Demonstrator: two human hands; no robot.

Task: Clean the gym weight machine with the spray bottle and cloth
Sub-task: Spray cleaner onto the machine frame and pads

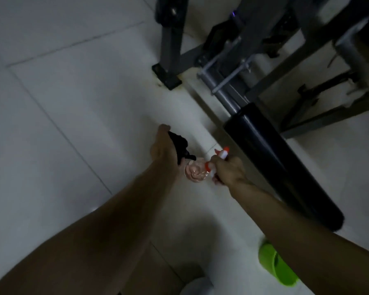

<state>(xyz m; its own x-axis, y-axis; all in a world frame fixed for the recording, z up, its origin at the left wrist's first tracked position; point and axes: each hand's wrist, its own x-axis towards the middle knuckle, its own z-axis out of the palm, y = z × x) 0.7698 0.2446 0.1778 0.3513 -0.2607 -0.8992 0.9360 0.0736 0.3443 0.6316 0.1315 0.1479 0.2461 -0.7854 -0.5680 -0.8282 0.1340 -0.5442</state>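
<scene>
Head view, just left of the pad (pixel 281 162) of the machine (pixel 254 39): left hand (pixel 164 147) curled round a black cloth (pixel 179 145), right hand (pixel 228 171) gripping the bottle (pixel 194 174) by its white-and-orange sprayer, with the clear body lying between the two hands. Judged as the readying step, both tools held beside the pad and neither touching it. Calling next for turning the nozzle toward the pad, squeezing the trigger, then carrying the cloth across onto the pad to wipe along it.
</scene>
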